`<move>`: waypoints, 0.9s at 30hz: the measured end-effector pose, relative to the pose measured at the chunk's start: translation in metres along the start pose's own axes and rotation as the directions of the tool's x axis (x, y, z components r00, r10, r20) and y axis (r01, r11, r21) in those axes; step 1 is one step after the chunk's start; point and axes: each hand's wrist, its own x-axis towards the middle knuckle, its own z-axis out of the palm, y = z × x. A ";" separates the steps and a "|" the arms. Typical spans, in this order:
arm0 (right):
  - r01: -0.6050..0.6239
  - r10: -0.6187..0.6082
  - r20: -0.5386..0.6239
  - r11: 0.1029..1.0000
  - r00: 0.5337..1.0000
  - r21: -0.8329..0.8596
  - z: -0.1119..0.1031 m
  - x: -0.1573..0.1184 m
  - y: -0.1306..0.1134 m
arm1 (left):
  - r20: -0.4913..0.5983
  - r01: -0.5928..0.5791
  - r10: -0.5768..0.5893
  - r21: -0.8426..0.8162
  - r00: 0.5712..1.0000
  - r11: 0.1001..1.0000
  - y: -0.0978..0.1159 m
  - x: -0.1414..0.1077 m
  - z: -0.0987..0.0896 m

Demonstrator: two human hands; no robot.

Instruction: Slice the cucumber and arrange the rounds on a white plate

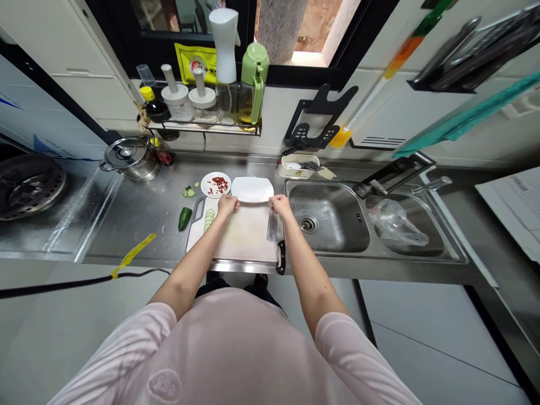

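Observation:
A white rectangular plate point(252, 189) lies at the far edge of the cutting board point(247, 233). My left hand point(228, 206) is closed on its left near corner, and my right hand point(279, 205) pinches the right near corner. Cucumber slices point(209, 218) lie in a row on the board's left side, beside my left forearm. A cleaver point(280, 256) with a black handle rests along the board's right edge, its blade partly under my right forearm. Behind my left hand stands a round white plate point(206, 189) with chopped red pieces point(218, 184).
A cucumber piece point(184, 219) and a few scraps point(188, 192) lie left of the board. To the right is a sink point(337, 219), with a plastic bag point(396, 222) in the second basin. A steel pot point(131, 160) stands back left, below a rack of condiment bottles point(205, 126).

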 end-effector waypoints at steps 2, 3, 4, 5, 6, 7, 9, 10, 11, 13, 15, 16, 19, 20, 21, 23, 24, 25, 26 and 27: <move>-0.001 0.001 -0.012 1.000 1.000 0.006 0.001 -0.006 0.001 | -0.001 0.002 -0.002 -0.016 1.000 1.000 0.001 -0.005 -0.003; -0.001 0.001 -0.018 1.000 1.000 0.012 0.001 -0.010 0.002 | -0.003 0.002 -0.002 -0.025 1.000 1.000 0.000 -0.008 -0.005; -0.001 0.001 -0.022 1.000 1.000 0.021 0.002 -0.014 0.003 | -0.007 0.001 -0.001 -0.034 1.000 0.999 -0.001 -0.012 -0.007; 0.001 -0.001 -0.023 0.999 1.000 0.033 0.002 -0.018 0.005 | -0.010 0.000 0.000 -0.041 1.000 0.999 -0.004 -0.015 -0.009; 0.006 -0.005 -0.022 0.999 1.000 0.046 0.003 -0.021 0.006 | -0.015 0.000 -0.001 -0.045 1.000 0.999 -0.006 -0.019 -0.012; 0.012 -0.011 -0.019 0.998 1.000 0.060 0.003 -0.025 0.008 | -0.019 0.001 -0.002 -0.047 1.000 0.999 -0.009 -0.023 -0.014; 0.023 -0.022 -0.014 0.996 1.000 0.086 0.004 -0.032 0.011 | -0.015 0.006 -0.007 -0.048 1.000 0.999 -0.014 -0.030 -0.019; 0.026 -0.025 -0.012 0.995 1.000 0.094 0.005 -0.035 0.013 | -0.009 0.009 -0.009 -0.048 1.000 0.999 -0.015 -0.034 -0.022; 0.026 -0.025 -0.013 0.995 1.000 0.095 0.005 -0.038 0.014 | -0.002 0.012 -0.012 -0.050 1.000 0.999 -0.017 -0.037 -0.024; 0.026 -0.025 -0.018 0.996 1.000 0.084 0.005 -0.043 0.016 | 0.002 0.018 -0.017 -0.060 1.000 0.998 -0.018 -0.043 -0.027; 0.030 -0.028 -0.021 0.997 0.999 0.070 0.006 -0.048 0.017 | 0.003 0.018 -0.018 -0.079 1.000 0.997 -0.018 -0.048 -0.030; 0.030 -0.029 -0.022 0.997 0.999 0.067 0.006 -0.050 0.018 | 0.005 0.017 -0.016 -0.090 1.000 0.996 -0.018 -0.051 -0.031; 0.028 -0.026 -0.018 0.997 0.999 0.074 0.007 -0.059 0.021 | 0.010 0.008 -0.007 -0.121 1.000 0.993 -0.020 -0.059 -0.036; 0.029 -0.028 -0.017 0.996 0.999 0.080 0.007 -0.063 0.023 | 0.005 0.006 -0.005 -0.126 1.000 0.992 -0.022 -0.063 -0.038; 0.032 -0.031 -0.016 0.996 0.999 0.088 0.008 -0.067 0.026 | 0.001 0.002 -0.002 -0.127 1.000 0.992 -0.024 -0.066 -0.041; 0.037 -0.036 -0.009 0.994 0.999 0.106 0.010 -0.076 0.033 | 0.005 -0.010 0.011 -0.119 1.000 0.993 -0.031 -0.074 -0.047; 0.037 -0.037 -0.003 0.993 0.999 0.114 0.011 -0.081 0.037 | 0.014 -0.018 0.019 -0.115 1.000 0.993 -0.035 -0.078 -0.050; 0.033 -0.034 0.006 0.992 0.999 0.119 0.012 -0.086 0.042 | 0.024 -0.023 0.026 -0.113 0.999 0.993 -0.039 -0.082 -0.053; 0.034 -0.036 0.014 0.992 0.999 0.122 0.014 -0.091 0.046 | 0.025 -0.022 0.025 -0.109 0.999 0.994 -0.044 -0.086 -0.057; 0.035 -0.037 0.018 0.992 0.999 0.117 0.016 -0.095 0.051 | 0.024 -0.024 0.027 -0.106 0.999 0.994 -0.049 -0.090 -0.061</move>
